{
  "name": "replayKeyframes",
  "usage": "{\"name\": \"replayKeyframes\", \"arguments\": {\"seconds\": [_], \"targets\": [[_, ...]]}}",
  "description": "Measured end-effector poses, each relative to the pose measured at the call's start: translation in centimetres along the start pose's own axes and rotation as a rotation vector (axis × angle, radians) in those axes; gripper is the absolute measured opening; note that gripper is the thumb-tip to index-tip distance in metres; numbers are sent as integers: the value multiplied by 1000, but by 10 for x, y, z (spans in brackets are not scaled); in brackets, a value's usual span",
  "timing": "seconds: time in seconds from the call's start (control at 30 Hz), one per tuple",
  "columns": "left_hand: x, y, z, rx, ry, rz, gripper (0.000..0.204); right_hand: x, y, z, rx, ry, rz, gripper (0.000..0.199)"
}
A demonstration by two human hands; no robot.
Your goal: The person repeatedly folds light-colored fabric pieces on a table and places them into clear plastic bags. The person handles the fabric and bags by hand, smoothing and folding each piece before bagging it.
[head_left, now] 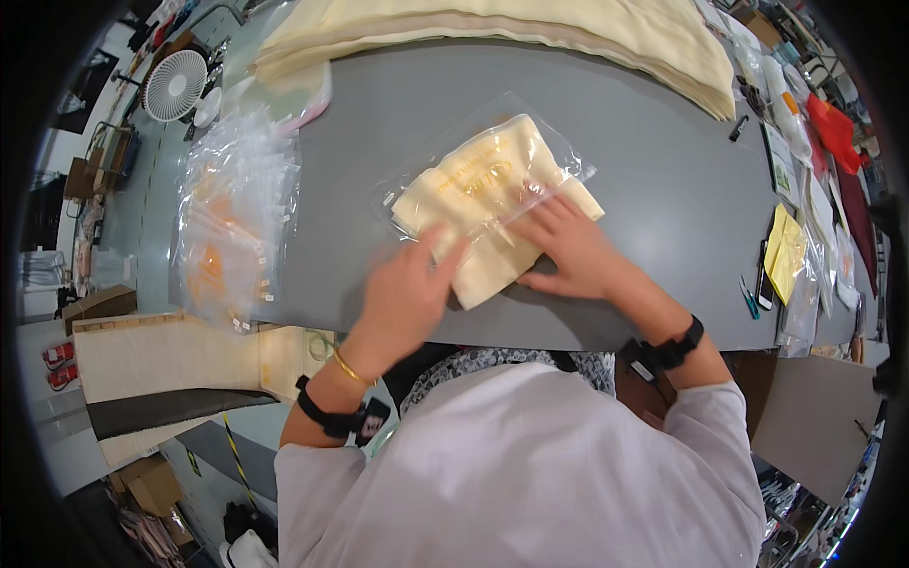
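Observation:
A folded cream cloth (473, 189) with gold lettering lies on the grey table (653, 180), most of it inside a clear plastic bag (559, 156). Its near end sticks out of the bag's mouth. My left hand (402, 293) lies flat on the cloth's near left corner, fingers on the bag's edge. My right hand (573, 251) presses on the near right part, fingertips at the bag opening. Both wrists wear black bands.
A heap of clear plastic bags (237, 218) lies at the table's left edge. A stack of cream cloths (530, 33) spans the far side. Yellow paper (784, 251), pens and packets line the right edge. A white fan (175, 85) stands far left.

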State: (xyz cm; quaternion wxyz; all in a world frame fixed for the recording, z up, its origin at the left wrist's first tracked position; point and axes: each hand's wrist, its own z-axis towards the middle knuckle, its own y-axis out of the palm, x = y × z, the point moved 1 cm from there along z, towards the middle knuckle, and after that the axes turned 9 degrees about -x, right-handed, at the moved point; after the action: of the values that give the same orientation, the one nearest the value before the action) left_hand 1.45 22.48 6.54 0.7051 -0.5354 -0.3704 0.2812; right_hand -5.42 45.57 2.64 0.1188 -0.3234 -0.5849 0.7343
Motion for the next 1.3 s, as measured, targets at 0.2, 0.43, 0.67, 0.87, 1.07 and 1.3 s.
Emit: {"name": "replayKeyframes", "arguments": {"seconds": [0.2,0.43,0.67,0.87,1.07,1.3], "targets": [[36,86,-12,-182,278,-200,59,33,58,-6,69,34,-159,55],[22,105,11,-257,-4,-208,89,20,55,39,-69,208,-149,51],[11,109,4,-219,54,-279,89,26,47,48,-151,-34,-140,57],[2,75,0,-302,171,-435,54,26,48,31,-257,-162,31,67],[-89,24,36,-92,122,-179,33,23,47,4,-126,160,-273,71],[-116,77,100,-240,407,11,70,64,38,25,-260,47,-226,76]]}}
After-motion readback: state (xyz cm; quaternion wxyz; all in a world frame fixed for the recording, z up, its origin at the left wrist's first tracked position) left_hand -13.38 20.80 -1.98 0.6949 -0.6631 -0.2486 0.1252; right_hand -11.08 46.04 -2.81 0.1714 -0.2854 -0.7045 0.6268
